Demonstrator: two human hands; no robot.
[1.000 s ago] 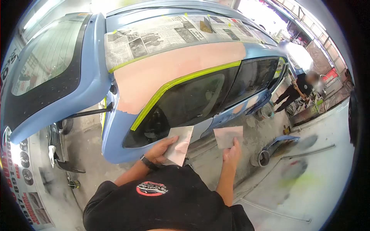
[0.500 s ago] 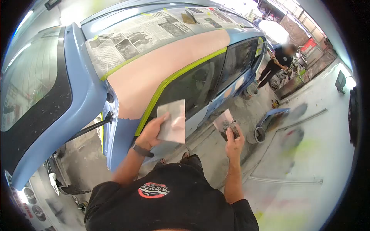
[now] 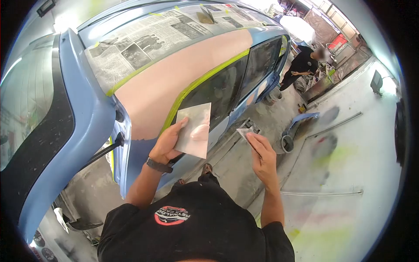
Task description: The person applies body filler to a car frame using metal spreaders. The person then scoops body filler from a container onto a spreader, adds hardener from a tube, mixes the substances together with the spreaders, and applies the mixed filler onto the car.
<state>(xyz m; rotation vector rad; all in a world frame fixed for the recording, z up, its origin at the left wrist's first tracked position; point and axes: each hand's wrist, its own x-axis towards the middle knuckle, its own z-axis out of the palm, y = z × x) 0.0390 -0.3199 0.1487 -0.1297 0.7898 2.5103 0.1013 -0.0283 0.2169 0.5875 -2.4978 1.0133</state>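
My left hand is closed on a flat, pale rectangular mixing board, with the thumb over its near edge. A dab of pinkish putty lies on the board's right part. To the right, apart from the board, my right hand pinches a small flat spreader, which is tilted nearly edge-on; part of it is hidden by my fingers. Beyond both hands is a blue car, its rear pillar and roof side covered by a smooth pink filler area.
Newspaper covers the roof, and yellow-green tape borders the window. The raised tailgate is at left. Buckets and a blue curved panel stand by the right wall. A co-worker in black leans farther back.
My right hand has turned, swinging the spreader from broad face showing to nearly edge-on. The putty dab on the board shows more plainly now. The co-worker has leaned and shifted left in view.
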